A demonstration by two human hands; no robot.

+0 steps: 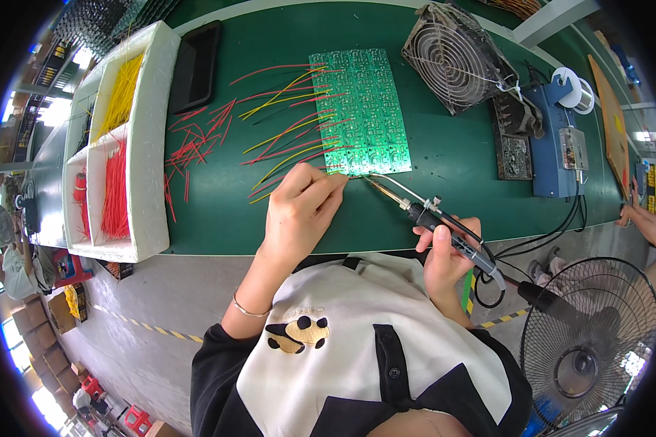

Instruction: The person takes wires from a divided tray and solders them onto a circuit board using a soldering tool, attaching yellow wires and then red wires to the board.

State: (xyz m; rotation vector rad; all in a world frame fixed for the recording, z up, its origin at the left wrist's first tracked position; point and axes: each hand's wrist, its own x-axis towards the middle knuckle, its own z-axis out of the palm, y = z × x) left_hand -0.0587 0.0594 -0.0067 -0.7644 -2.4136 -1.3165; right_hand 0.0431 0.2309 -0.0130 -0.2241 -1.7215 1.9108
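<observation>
My left hand (297,210) is closed in a pinch at the near left corner of a green circuit board panel (372,109). A thin red wire seems to run between its fingertips, mostly hidden by them. In my right hand (444,266) is a soldering iron (423,215) with a thin curved feed tube (399,183) along it. The iron's tip points at the board's near edge, close to my left fingertips. Red, yellow and black wires (288,146) stick out leftward from the board's left side in a row of groups.
Loose red wires (197,146) lie left of the board, beside a white foam box (153,138) of sorted wires. A black tray (197,65) lies behind them. At right are a metal-grilled fan (448,62), a blue solder-feeder unit (554,138) with a reel (577,95), and cables.
</observation>
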